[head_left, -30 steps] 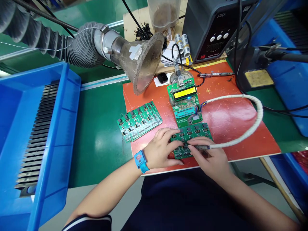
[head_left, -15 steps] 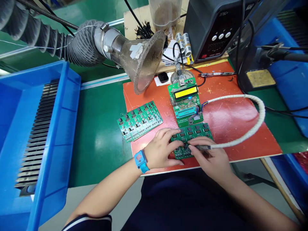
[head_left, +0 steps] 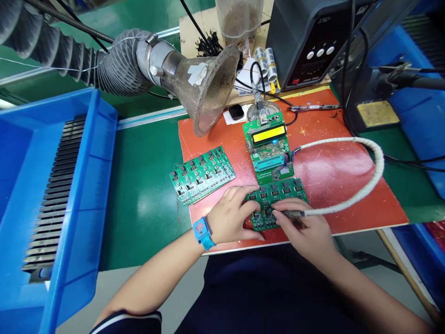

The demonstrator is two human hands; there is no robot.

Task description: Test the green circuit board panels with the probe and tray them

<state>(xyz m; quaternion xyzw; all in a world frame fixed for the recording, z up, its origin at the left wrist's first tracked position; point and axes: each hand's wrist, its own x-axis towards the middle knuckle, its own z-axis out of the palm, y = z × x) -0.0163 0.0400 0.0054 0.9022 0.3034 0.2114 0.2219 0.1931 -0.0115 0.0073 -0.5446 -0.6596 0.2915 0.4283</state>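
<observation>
A green circuit board panel [head_left: 278, 192] with several small digit displays lies on the red mat in front of me. My left hand [head_left: 232, 215], a blue wrist strap below it, holds the panel's left side, index finger at the upper left corner and thumb by the lower edge. Pinched in my right hand [head_left: 306, 227] is a dark probe [head_left: 294, 213] at the end of a white-wrapped cable [head_left: 373, 178]. Its front end is at the panel's parts, partly hidden by my fingers. Just behind stands a programmer board [head_left: 269, 148] with a lit yellow screen and a teal socket.
Another green panel [head_left: 203, 174] lies to the left on the mat. A fume extractor hood [head_left: 215, 90] hangs over the mat's back left. Blue bins [head_left: 79, 185] flank the bench. A soldering station [head_left: 313, 46], a pen [head_left: 314, 107] and a sponge holder [head_left: 377, 113] are at the back right.
A finger of my left hand has drawn back leftward off the panel, uncovering more of it. My right hand and the probe stay almost in place.
</observation>
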